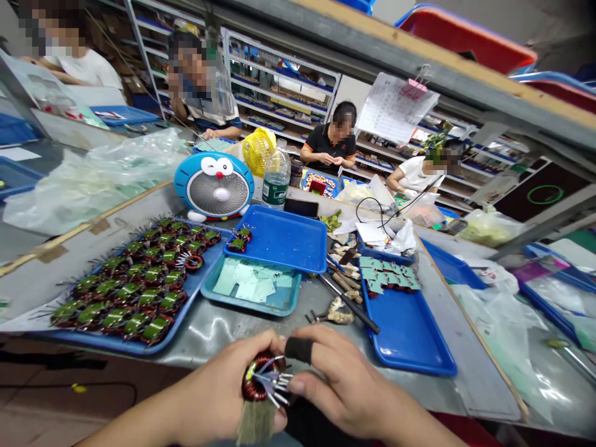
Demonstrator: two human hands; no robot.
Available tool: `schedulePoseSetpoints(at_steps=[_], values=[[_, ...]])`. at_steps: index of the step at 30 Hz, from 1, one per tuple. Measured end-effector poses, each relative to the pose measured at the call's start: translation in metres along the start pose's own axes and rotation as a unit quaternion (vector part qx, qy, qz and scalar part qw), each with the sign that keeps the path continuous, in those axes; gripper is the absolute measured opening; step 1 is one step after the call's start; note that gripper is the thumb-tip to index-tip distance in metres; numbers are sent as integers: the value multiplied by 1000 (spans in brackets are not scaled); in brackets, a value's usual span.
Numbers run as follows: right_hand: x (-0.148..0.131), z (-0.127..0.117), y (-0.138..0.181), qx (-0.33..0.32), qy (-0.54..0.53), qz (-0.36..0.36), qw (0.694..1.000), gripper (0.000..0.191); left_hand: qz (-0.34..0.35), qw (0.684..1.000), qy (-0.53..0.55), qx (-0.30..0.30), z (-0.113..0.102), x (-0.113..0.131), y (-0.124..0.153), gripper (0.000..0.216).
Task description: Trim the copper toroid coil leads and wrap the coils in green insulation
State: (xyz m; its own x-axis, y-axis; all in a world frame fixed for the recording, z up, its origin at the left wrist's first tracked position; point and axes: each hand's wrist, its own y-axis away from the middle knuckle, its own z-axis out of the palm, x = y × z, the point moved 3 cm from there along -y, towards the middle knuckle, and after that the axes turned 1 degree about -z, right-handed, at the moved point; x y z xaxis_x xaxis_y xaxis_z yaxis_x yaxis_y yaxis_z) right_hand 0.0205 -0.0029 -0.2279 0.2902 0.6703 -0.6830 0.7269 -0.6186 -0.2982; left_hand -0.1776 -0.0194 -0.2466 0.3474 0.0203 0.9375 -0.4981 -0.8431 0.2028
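A toroidal coil (255, 386) wound with copper-coloured wire is gripped in my left hand (218, 388), above the table's front edge. Several silvery-tipped leads (278, 385) in pale sleeving stick out of it toward the right. My right hand (339, 379) has its fingers closed around these leads, the thumb against their tips. A black band (298, 350) wraps one of its fingers. Below the coil hangs an olive-coloured frayed strip (256, 422); whether it is attached to the coil I cannot tell.
At left, a blue tray (186, 310) holds rows of coils with green tops. A teal tray (251, 304) carries pale green cards, under another blue tray (288, 236). Pliers (335, 310) lie beside a right-hand tray (414, 335). A blue fan (218, 186) and co-workers are behind.
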Motion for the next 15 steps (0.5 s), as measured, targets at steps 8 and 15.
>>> schedulePoseSetpoints(at_steps=[8, 15], values=[[-2, 2, 0, -38, 14, 12, 999, 18, 29, 1000, 5, 3, 2, 0, 2, 28], [5, 25, 9, 74, 302, -132, 941, 39, 9, 998, 64, -17, 5, 5, 11, 34]])
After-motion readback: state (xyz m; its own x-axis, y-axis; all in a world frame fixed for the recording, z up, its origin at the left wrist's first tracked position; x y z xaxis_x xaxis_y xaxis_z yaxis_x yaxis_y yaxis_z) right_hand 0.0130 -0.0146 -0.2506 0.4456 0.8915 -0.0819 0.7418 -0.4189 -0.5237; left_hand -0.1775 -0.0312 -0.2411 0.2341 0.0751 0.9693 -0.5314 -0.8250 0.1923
